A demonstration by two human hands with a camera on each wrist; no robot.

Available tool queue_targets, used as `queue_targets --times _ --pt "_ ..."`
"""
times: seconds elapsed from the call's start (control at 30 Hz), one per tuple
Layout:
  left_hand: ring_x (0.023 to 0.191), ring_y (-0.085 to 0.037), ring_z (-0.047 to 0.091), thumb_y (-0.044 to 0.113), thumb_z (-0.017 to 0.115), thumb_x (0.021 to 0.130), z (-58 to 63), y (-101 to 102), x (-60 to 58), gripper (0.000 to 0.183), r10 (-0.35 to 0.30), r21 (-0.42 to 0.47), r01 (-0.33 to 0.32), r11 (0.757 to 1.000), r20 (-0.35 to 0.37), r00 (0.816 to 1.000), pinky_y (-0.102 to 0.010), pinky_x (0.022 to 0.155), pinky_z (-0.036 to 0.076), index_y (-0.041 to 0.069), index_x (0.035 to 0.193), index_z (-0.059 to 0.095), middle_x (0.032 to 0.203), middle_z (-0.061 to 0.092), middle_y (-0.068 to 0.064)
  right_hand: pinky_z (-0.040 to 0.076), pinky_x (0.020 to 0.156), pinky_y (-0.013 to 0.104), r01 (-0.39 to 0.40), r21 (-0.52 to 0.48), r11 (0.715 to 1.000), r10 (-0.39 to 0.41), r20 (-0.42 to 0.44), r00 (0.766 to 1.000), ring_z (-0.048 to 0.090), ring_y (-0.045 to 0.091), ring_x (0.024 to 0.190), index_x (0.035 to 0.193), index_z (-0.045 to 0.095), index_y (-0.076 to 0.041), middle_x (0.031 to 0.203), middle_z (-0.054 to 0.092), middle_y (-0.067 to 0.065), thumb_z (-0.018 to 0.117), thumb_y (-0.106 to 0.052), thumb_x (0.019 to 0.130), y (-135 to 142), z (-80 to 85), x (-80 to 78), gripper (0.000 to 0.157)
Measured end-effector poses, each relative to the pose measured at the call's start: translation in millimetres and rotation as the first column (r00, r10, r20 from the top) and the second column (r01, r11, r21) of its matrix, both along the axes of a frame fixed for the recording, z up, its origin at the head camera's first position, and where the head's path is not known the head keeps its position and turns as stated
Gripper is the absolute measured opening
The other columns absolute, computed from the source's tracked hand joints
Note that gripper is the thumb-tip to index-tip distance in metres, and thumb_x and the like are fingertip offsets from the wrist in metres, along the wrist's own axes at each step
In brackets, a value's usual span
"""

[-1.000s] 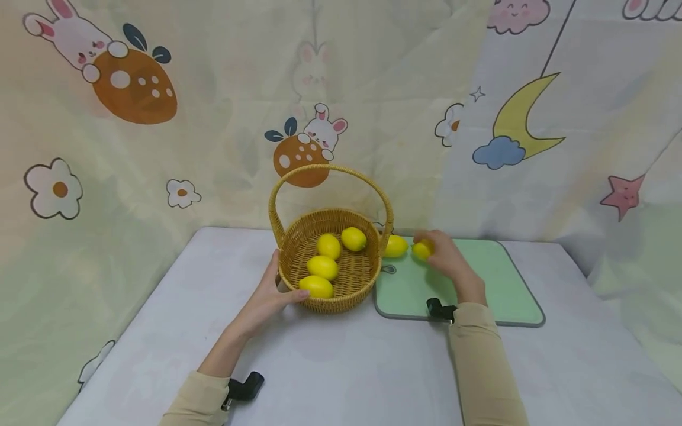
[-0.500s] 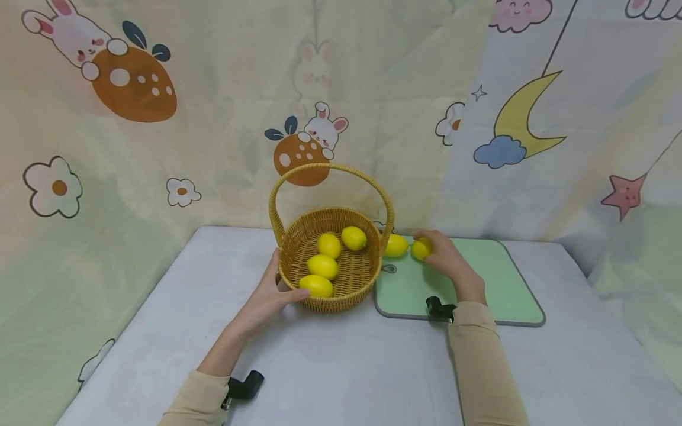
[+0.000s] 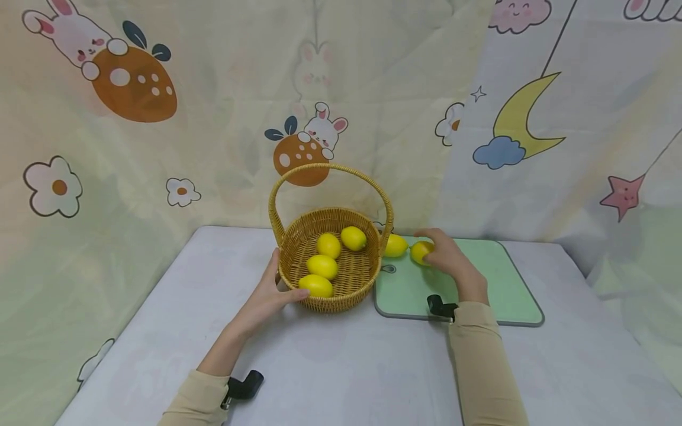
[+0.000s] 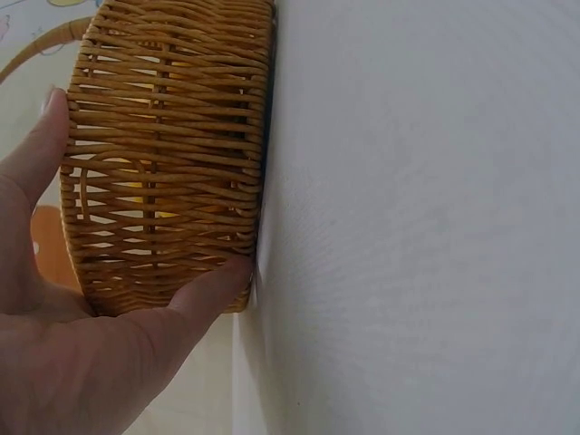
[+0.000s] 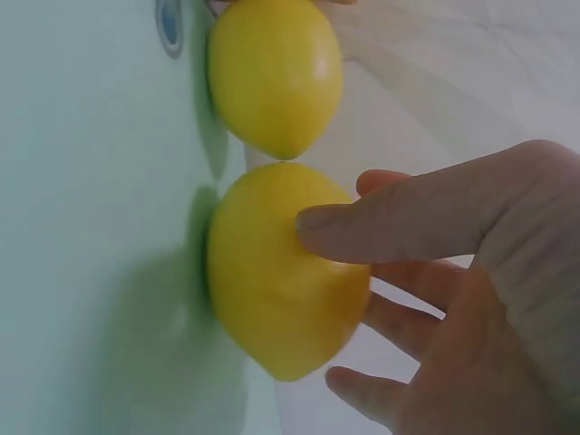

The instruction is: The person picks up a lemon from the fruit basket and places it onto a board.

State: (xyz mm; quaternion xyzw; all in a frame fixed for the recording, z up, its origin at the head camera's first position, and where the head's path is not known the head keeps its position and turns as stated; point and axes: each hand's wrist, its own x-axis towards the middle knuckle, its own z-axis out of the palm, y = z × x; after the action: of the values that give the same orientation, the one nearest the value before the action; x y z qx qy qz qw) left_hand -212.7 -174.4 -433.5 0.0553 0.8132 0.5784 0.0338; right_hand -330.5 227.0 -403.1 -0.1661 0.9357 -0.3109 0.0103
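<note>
In the head view, we see the left hand (image 3: 272, 293) gripping the wicker basket (image 3: 341, 305), four lemons (image 3: 322, 267) inside, and the right hand (image 3: 450, 257) at a loose lemon (image 3: 420, 252) on the green board (image 3: 479, 290). We'd hold the basket steady.

The left wrist view adds the basket's outer wall, spanned between rim and base, and its base against the table (image 4: 426, 217).

In the right wrist view we find the thumb (image 5: 340, 231) on the loose lemon; whether the fingers (image 5: 403, 326) behind pinch it, we cannot tell. We'd close evenly, sparing its neighbour (image 5: 276, 77).
</note>
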Motion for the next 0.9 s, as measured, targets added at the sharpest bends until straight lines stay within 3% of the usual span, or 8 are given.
queue_targets --times 0.27,0.5,0.9 --pt "0.156 -0.026 -0.005 0.042 0.079 0.083 -0.6 0 -0.6 0.118 -0.002 0.003 0.002 1.000 -0.004 1.000 -0.068 0.120 0.003 0.040 0.156 -0.013 0.167 -0.009 0.007 0.029 0.115 0.062 -0.013 0.012 1.000 0.013 0.000 1.000 0.036 0.043 0.140 0.141 0.050 0.000 0.149 0.043 0.024 0.056 0.004 0.083 2 15.1 7.3 0.058" --pt "0.156 -0.026 -0.004 0.043 0.079 0.083 -1.0 0 -0.5 0.118 -0.005 0.002 0.005 1.000 -0.003 1.000 -0.068 0.120 0.003 0.041 0.156 -0.014 0.167 -0.010 0.008 0.029 0.115 0.064 0.015 0.037 0.999 -0.015 -0.003 1.000 0.032 0.043 0.143 0.147 0.043 -0.006 0.156 0.036 0.021 0.058 -0.003 0.090 -1 33.9 14.6 0.059" --pt "0.156 -0.026 -0.004 0.043 0.078 0.083 -1.3 -1 -1.0 0.117 -0.010 0.003 0.010 1.000 -0.012 1.000 -0.070 0.119 0.003 0.042 0.156 -0.013 0.167 -0.009 0.009 0.027 0.116 0.063 0.000 0.041 0.999 0.003 -0.085 0.996 0.030 0.042 0.145 0.151 0.039 -0.008 0.158 0.035 0.019 0.062 -0.003 0.090 -9 71.3 36.8 0.065"
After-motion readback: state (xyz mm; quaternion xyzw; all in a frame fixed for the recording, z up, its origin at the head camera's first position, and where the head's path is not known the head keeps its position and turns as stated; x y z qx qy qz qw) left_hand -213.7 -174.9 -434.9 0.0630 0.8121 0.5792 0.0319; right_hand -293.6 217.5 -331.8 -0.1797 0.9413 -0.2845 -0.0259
